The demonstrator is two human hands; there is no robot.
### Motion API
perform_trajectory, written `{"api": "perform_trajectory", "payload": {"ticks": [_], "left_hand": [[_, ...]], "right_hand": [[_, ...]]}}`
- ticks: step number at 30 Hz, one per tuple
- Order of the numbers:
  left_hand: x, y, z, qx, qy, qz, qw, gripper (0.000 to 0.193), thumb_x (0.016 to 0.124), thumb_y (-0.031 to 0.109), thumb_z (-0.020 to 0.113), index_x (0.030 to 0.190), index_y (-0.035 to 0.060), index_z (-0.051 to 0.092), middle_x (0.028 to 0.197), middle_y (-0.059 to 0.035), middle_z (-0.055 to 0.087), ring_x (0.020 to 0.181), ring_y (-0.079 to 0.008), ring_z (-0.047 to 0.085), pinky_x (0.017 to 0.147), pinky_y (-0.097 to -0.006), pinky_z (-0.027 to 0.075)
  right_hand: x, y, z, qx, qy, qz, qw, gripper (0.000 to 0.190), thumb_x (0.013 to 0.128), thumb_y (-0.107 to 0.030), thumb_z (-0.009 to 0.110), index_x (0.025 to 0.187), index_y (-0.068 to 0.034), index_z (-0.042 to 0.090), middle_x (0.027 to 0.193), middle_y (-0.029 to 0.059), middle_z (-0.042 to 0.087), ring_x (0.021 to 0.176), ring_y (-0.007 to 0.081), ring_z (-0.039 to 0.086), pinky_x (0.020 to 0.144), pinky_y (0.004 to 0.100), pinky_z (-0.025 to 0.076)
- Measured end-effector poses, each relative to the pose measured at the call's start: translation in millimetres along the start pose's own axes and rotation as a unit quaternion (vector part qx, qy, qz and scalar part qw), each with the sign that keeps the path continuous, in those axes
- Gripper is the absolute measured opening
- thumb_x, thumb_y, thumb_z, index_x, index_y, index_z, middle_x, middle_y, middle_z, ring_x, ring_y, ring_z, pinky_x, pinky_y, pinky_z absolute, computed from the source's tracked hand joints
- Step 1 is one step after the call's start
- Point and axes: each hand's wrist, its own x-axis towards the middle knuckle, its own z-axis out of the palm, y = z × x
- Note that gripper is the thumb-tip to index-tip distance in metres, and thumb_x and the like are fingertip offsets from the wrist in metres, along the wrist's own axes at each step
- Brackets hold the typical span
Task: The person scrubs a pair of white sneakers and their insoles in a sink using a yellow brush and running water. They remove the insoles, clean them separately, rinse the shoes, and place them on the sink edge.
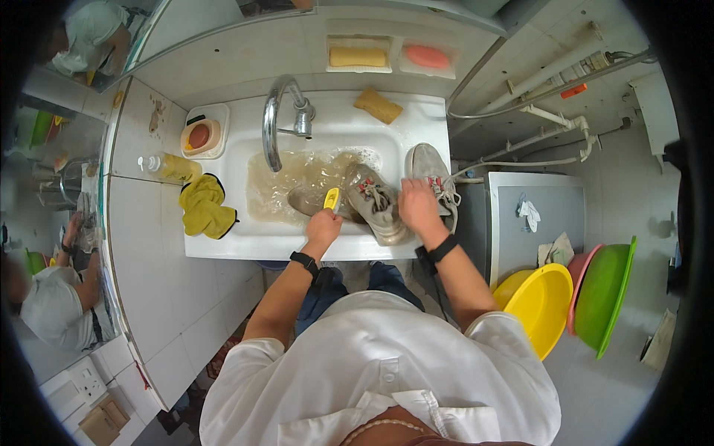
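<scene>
My left hand (324, 227) is closed around a yellow handle (332, 198), perhaps of a brush, over the front of the white sink basin (223, 245). Right of it a wet grey sneaker (368, 195) with red eyelet tabs leans on the basin's front right edge. A second grey sneaker (426, 159) rests on the right ledge, its laces loose. Between the two shoes is my right hand (421, 206), fingers bent over the second sneaker's near left side; its grip is hidden. Cloudy brown water (279, 195) fills the basin, with a dark grey-brown shape (302, 200) partly under it.
A chrome faucet (271, 122) arches over the basin. On the sink's rim lie a yellow sponge (378, 106), a green-yellow cloth (206, 206), a soap dish (204, 134) and a pump bottle (173, 166). Yellow (538, 306) and green (605, 298) plastic basins stand at right.
</scene>
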Motion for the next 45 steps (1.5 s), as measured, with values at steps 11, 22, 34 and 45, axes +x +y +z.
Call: {"api": "perform_trajectory", "payload": {"ticks": [11, 22, 34, 45], "left_hand": [[-34.1, 19.5, 8.1, -0.109, 0.053, 0.053, 0.991, 0.02, 0.085, 0.029, 0.058, 0.089, 0.0099, 0.063, 0.08, -0.0182, 0.066, 0.08, -0.0382, 0.063, 0.07, -0.0468, 0.049], [-46.3, 45.3, 8.9, -0.072, 0.023, 0.089, 0.993, 0.033, 0.09, 0.021, 0.052, 0.12, 0.0119, 0.045, 0.087, -0.0229, 0.064, 0.08, -0.0429, 0.061, 0.069, -0.0512, 0.048], [54.2, 34.5, 19.5, 0.155, 0.063, 0.113, 0.979, 0.024, 0.086, 0.013, 0.05, 0.106, 0.0023, 0.059, 0.085, -0.0203, 0.066, 0.077, -0.0363, 0.066, 0.066, -0.045, 0.053], [-13.5, 50.5, 32.4, 0.125, 0.013, 0.244, 0.961, 0.05, 0.081, 0.01, 0.05, 0.131, 0.0093, 0.049, 0.077, -0.0192, 0.063, 0.068, -0.0352, 0.064, 0.06, -0.0463, 0.051]], "right_hand": [[17.6, 76.0, 16.2, -0.073, -0.186, 0.103, 0.974, 0.068, 0.088, -0.042, 0.056, 0.133, 0.005, 0.037, 0.141, 0.0303, 0.032, 0.12, 0.0406, 0.047, 0.102, 0.0534, 0.031], [-11.6, 2.3, 4.2, -0.025, -0.115, -0.043, 0.992, 0.056, 0.086, -0.041, 0.058, 0.119, 0.004, 0.052, 0.139, 0.029, 0.035, 0.121, 0.0438, 0.045, 0.101, 0.0531, 0.034], [-40.8, -21.5, 21.7, 0.147, -0.142, -0.138, 0.969, 0.024, 0.072, -0.021, 0.068, 0.081, -0.002, 0.056, 0.087, 0.0194, 0.06, 0.091, 0.0375, 0.058, 0.097, 0.0478, 0.042], [-58.4, -26.0, 9.8, 0.208, -0.123, -0.065, 0.968, 0.024, 0.073, -0.02, 0.068, 0.08, -0.001, 0.054, 0.086, 0.0204, 0.058, 0.089, 0.0392, 0.056, 0.085, 0.0456, 0.045]]}}
